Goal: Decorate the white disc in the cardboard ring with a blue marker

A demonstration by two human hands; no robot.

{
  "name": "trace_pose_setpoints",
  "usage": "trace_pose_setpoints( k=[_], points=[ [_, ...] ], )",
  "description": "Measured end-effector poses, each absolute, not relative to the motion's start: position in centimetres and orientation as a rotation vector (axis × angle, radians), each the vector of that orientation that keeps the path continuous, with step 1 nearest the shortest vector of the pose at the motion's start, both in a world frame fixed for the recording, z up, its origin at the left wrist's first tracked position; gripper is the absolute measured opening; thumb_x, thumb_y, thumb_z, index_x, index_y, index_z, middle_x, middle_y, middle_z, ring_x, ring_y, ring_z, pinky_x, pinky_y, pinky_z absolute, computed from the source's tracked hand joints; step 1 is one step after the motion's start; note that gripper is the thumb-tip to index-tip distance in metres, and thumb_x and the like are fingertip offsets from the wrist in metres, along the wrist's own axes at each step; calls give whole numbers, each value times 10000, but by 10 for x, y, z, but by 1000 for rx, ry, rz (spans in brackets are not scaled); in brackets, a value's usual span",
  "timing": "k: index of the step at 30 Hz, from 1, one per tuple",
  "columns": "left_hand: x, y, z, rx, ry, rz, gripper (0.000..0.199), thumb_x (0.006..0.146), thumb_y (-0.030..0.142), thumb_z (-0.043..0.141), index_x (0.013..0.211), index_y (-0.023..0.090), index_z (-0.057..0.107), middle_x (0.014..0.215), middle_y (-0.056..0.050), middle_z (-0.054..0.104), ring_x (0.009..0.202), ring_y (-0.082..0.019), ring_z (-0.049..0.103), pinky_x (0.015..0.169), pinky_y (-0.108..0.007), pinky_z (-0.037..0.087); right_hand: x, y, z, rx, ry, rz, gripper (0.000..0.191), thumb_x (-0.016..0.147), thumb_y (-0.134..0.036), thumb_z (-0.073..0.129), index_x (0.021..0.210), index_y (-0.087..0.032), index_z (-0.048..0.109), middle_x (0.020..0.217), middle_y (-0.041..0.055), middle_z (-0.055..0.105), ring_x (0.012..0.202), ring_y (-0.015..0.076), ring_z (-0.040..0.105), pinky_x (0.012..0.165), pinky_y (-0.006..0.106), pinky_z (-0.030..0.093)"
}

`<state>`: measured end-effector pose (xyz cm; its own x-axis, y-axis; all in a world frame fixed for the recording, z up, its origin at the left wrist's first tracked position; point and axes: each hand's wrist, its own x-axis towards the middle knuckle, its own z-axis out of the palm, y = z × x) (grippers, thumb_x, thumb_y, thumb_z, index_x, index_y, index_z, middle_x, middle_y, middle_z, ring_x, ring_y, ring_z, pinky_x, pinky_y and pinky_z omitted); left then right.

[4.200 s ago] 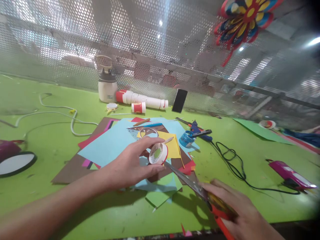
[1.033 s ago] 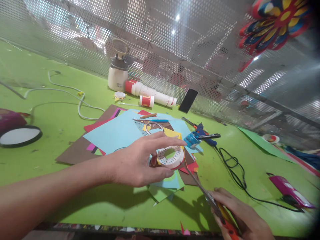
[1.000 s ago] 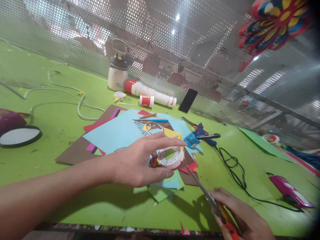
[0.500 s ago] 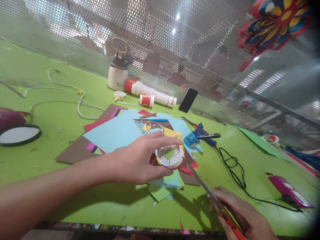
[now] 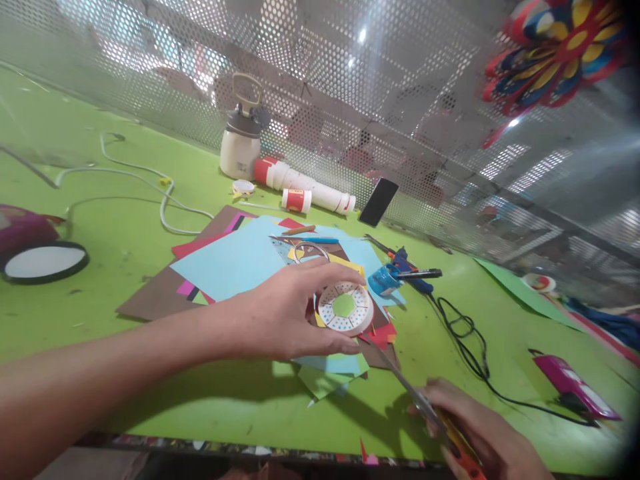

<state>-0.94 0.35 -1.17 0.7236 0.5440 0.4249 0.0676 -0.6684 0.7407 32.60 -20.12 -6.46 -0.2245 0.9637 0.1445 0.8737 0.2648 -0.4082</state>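
A short white ring (image 5: 367, 317), dotted with blue and pink and divided by dark lines, is held between the thumb and fingers of my left hand (image 5: 287, 310). A green shape shows in its middle. My right hand (image 5: 480, 427) grips scissors (image 5: 417, 398) with an orange handle at the lower right. The blades point up and left, their tips close to the ring's lower edge; whether they touch it is unclear. Beneath and behind the ring lies a pile of coloured paper, with a light blue sheet (image 5: 230, 257) on top.
A blue jar (image 5: 384, 280) holds a black pen, beside a glue gun (image 5: 403, 260) with a black cord. Farther back stand a flask (image 5: 241, 147), stacked paper cups (image 5: 310, 187) and a phone (image 5: 379, 201). At right lies a magenta tool (image 5: 575, 385).
My left hand has tilted the ring so its dotted face shows more fully. The scissors' tips have moved slightly down, to below the ring's edge. The view has shifted a little.
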Motion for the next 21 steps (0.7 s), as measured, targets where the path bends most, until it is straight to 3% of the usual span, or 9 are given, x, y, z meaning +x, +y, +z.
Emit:
trace_pose_setpoints(
  k=[7,16,21],
  points=[
    [-8,6,-15,2181,472,797,611,738,431,784,1263,189,585,1307,-94,643,1158,-266,612,1030,-401,470,315,-198,-62,-1640,-2216,55,515,738,-171,687,1245,-259,663,1181,87,720,1047,276,721,862,263,589],
    [-10,5,-17,2193,459,798,569,794,420,735,1285,186,566,1274,-72,647,1095,-226,627,875,-317,519,286,-181,-38,-1553,-2347,-8,519,736,-102,541,1236,-241,558,1083,82,714,933,208,751,745,190,595],
    [-9,5,-16,2206,472,781,564,796,410,736,1280,170,574,1247,-67,652,1075,-217,625,903,-315,501,282,-181,-36,-1583,-2315,-8,555,706,-85,524,1231,-254,583,1079,60,731,914,202,756,699,188,600]
  ],
)
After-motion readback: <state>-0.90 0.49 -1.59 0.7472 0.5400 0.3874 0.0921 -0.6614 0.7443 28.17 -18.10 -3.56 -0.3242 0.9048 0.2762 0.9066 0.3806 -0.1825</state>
